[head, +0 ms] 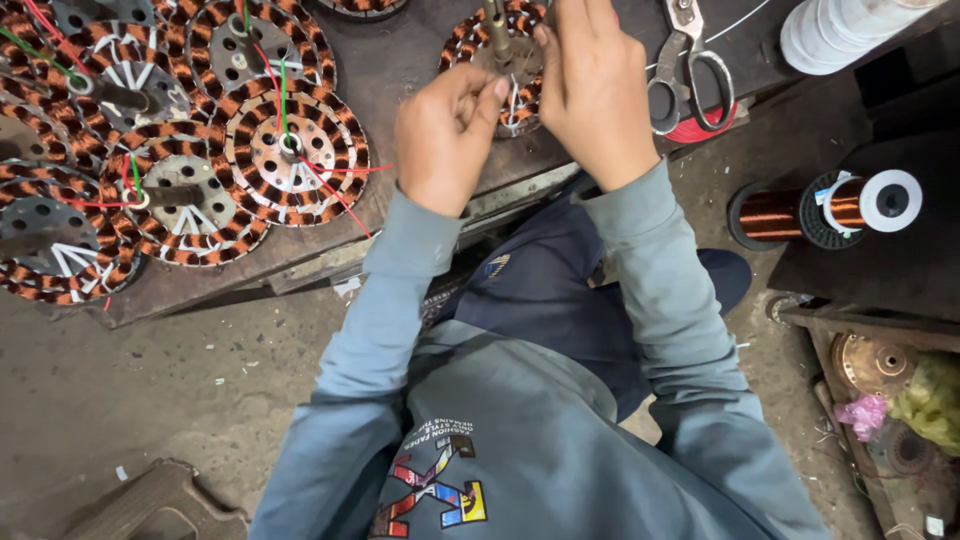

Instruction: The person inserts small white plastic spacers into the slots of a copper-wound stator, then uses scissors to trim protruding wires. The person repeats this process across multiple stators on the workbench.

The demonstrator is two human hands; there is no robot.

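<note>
A round copper-wound stator with a central shaft lies on the dark worktable at the top middle. My left hand is bent over its near edge, thumb and forefinger pinching thin white wire. My right hand covers the stator's right side, its fingers pinched on the wire by the shaft. Both sleeves are grey-blue.
Several finished wound stators with red and green leads are piled on the table's left. Scissors lie at the right, near a white roll. A copper wire spool sits on a dark box. Dusty floor and a stool lie lower left.
</note>
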